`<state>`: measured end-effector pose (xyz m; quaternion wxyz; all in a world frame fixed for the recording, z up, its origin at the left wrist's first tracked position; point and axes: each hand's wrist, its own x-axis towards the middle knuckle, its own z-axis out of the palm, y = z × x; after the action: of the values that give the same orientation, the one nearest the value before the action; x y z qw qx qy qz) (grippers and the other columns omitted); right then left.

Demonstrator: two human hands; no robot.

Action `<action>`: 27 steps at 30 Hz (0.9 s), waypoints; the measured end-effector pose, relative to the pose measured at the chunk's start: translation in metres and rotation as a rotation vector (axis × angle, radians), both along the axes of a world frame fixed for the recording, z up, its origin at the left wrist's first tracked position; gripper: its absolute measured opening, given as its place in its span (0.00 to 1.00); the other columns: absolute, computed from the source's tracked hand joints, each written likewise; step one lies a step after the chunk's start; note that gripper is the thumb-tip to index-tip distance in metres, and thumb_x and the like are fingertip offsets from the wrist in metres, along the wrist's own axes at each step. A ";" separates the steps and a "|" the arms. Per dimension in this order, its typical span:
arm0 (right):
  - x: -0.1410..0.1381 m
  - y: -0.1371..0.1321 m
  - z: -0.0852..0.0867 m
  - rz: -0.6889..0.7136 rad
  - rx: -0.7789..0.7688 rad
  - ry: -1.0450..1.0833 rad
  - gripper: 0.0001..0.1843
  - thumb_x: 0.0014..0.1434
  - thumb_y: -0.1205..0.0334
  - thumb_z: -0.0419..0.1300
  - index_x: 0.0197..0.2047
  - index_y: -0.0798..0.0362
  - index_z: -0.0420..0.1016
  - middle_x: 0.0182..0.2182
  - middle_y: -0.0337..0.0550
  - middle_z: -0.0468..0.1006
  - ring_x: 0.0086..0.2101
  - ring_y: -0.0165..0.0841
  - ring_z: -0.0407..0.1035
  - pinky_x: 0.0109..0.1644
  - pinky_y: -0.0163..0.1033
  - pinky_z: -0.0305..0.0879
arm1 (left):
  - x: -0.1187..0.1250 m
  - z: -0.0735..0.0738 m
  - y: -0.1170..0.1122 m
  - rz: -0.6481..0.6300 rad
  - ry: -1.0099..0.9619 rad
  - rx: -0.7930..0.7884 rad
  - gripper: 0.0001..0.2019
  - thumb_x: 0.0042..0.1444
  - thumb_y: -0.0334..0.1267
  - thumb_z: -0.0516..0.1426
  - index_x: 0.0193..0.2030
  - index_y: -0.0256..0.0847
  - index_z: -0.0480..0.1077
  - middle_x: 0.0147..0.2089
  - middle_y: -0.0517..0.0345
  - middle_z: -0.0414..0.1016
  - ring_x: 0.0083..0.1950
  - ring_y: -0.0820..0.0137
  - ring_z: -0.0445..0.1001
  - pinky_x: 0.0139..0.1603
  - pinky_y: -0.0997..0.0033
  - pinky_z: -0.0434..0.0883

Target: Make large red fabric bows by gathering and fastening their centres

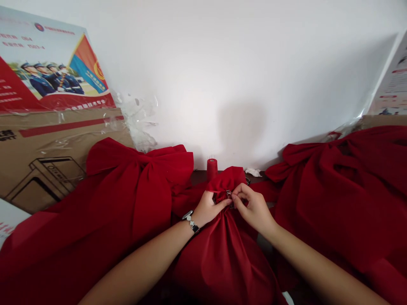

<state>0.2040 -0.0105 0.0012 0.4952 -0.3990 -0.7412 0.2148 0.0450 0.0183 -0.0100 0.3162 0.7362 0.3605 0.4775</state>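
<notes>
Head view | gathered red cloth pinched at its neck by left hand and right hand, 12 o'clock, bunched tight around small metal fastener | red cloth bow at 10 o'clock | red thread spool standing at 12 o'clock | cardboard carton leaned at 10 o'clock

Three gathered red cloth bundles lie in a row. At the middle bundle are two bare hands: one left hand, wearing one black-and-silver wristwatch, and one right hand. Behind it stands one red thread cone. Left of it sits one brown cardboard carton. Two printed posters stand farther back, one to its left and one to its right.
</notes>
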 end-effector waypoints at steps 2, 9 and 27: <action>0.000 0.000 0.000 -0.005 -0.008 0.015 0.05 0.59 0.63 0.51 0.30 0.52 0.61 0.21 0.36 0.69 0.22 0.29 0.65 0.28 0.31 0.60 | 0.001 0.000 0.000 0.000 0.005 0.020 0.14 0.50 0.41 0.60 0.41 0.35 0.71 0.44 0.50 0.77 0.45 0.63 0.74 0.49 0.64 0.69; -0.002 0.001 0.000 -0.037 -0.011 0.019 0.06 0.58 0.63 0.52 0.29 0.51 0.60 0.20 0.35 0.69 0.21 0.29 0.65 0.27 0.31 0.59 | 0.003 -0.003 0.000 0.027 0.016 0.088 0.14 0.50 0.36 0.61 0.44 0.38 0.70 0.45 0.50 0.76 0.49 0.62 0.72 0.54 0.62 0.67; -0.004 -0.001 0.002 -0.004 -0.068 0.001 0.05 0.59 0.63 0.49 0.31 0.51 0.58 0.19 0.34 0.70 0.21 0.29 0.65 0.27 0.32 0.58 | 0.006 -0.004 -0.002 0.071 0.032 0.167 0.12 0.51 0.36 0.59 0.44 0.39 0.70 0.45 0.51 0.76 0.47 0.64 0.73 0.52 0.64 0.68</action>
<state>0.2004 -0.0119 0.0029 0.4822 -0.4169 -0.7324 0.2393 0.0506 0.0162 -0.0140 0.2309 0.7542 0.3505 0.5050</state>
